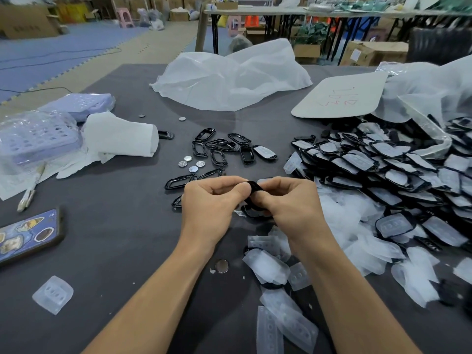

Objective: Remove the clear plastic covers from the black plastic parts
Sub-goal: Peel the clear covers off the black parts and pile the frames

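Observation:
My left hand (209,203) and my right hand (288,200) meet above the middle of the dark table, both pinching one black plastic part (254,186) between fingers and thumbs. Whether a clear cover is still on it is hidden by my fingers. A big heap of black parts with clear covers (383,164) fills the right side. Bare black frames (219,149) lie just beyond my hands. Loose clear covers (275,272) are scattered below my right wrist, and a single cover (53,294) lies at the near left.
Several coin cells (190,163) sit behind my left hand, another one (221,266) between my forearms. A phone (28,235) lies at the left edge. Lilac baskets in plastic (35,139), white paper (120,136), a white bag (229,77) and a white card (339,98) lie farther back.

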### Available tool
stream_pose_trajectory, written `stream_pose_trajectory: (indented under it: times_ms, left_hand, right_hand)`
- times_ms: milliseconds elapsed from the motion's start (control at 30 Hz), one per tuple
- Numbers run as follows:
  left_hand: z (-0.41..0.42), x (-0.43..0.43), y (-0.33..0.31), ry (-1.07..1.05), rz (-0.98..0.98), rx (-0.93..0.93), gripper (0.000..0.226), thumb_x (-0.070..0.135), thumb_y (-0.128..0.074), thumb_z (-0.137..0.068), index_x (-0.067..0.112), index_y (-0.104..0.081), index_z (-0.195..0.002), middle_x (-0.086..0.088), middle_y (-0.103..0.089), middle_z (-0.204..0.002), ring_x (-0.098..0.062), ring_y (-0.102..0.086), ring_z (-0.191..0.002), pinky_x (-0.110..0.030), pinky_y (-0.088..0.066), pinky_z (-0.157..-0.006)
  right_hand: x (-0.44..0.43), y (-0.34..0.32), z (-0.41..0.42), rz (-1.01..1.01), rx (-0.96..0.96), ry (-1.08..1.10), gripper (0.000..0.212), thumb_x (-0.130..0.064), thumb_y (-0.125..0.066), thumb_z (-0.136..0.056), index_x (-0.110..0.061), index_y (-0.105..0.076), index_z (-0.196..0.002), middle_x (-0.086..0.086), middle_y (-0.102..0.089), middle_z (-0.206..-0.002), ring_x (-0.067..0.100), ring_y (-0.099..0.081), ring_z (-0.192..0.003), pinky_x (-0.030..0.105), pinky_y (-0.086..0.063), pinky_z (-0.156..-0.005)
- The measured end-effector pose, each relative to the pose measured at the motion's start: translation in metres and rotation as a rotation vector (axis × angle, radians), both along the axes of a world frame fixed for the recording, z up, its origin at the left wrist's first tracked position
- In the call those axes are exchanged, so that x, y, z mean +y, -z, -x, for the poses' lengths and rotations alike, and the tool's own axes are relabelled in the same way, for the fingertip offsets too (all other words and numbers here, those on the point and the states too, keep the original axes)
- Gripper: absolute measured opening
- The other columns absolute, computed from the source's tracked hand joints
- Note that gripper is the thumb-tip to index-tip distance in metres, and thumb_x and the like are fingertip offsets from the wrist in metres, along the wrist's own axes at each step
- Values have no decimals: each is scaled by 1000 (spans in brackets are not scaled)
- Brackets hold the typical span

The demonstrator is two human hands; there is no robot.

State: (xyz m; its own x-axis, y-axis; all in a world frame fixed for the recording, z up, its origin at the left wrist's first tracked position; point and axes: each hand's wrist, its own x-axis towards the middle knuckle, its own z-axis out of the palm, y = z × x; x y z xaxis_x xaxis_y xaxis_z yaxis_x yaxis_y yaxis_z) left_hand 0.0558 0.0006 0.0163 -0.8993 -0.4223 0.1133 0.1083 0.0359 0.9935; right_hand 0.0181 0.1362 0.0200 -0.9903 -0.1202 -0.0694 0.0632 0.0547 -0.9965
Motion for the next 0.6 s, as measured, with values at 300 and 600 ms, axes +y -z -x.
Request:
stream_pose_trajectory:
  times_ms: [300, 600]
  left_hand:
    - [0, -4, -5, 38, -151, -52, 33, -6, -80, -80, 25, -83, -67, -3, -75, -64, -8, -60, -52, -17, -51, -54]
    - [3, -6, -2, 73, -143, -109, 33, -9, -81, -77, 21, -82, -64, -5, -72, -62, -11, -59, -51, -19, -54, -55]
  right_hand:
    - [3, -7, -4, 106, -79, -79, 10, -2, -80, -83, -6, -77, -75, 17, -72, -71, 29, -68, -65, 31, -56, -54]
    - [1, -1, -4, -61, 116, 14, 5, -20, -82, -70, -24, -81, -70, 6, -76, -68, 34, -76, -71, 55, -64, -73]
